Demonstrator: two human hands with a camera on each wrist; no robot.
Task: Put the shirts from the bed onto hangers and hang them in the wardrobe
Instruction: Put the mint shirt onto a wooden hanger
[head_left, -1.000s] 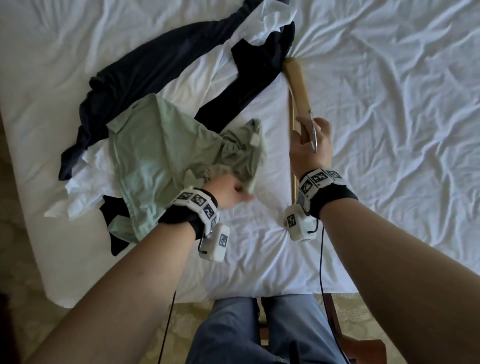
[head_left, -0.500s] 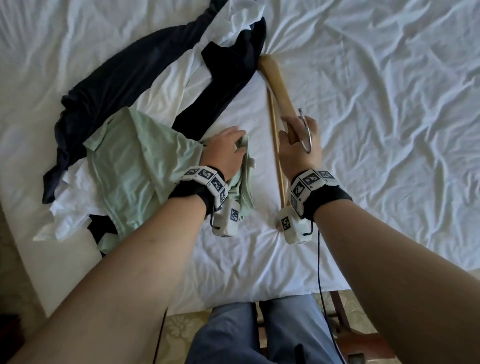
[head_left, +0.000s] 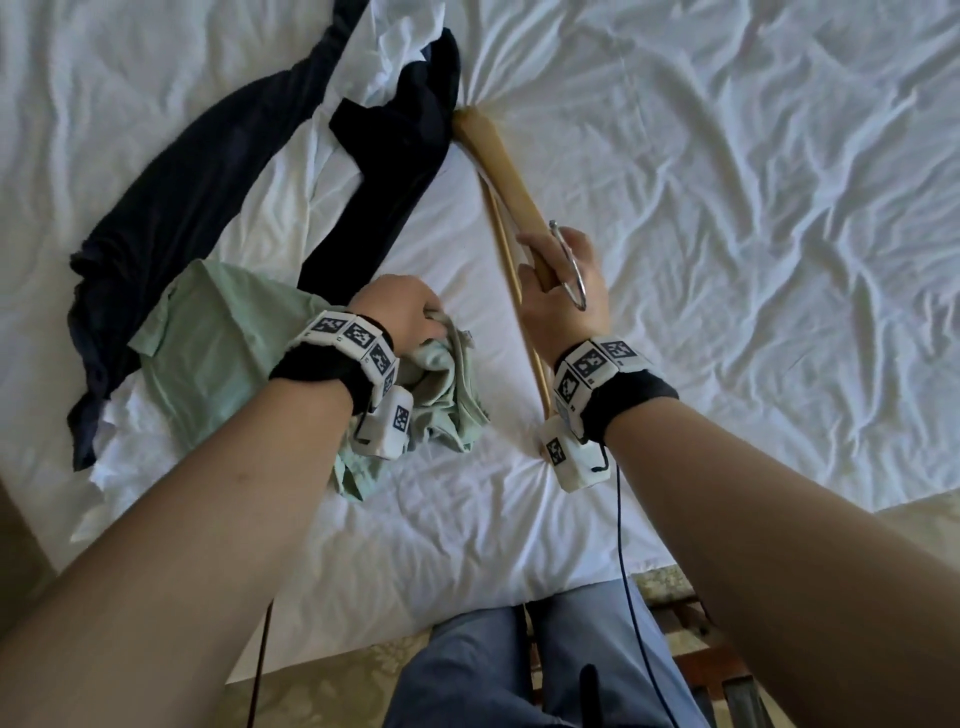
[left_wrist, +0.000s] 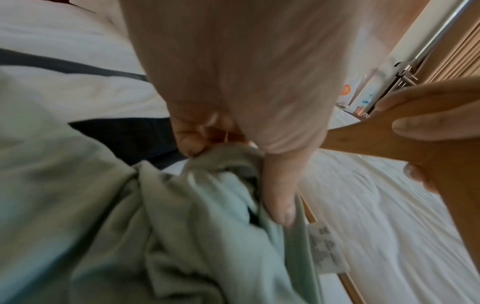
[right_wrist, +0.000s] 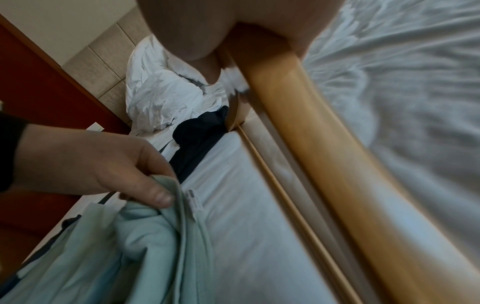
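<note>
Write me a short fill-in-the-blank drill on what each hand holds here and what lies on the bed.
1. The right hand grips a wooden ____ by its middle.
2. The left hand bunches up the pale ____ shirt.
3. The hanger's hook is made of ____.
4. The dark navy shirt lies on the ____ bed sheet.

Missing words: hanger; green; metal; white

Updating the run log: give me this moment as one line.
left hand: grips green shirt | right hand: holds wooden hanger | dark shirt, white shirt: on bed | hanging: not started
</note>
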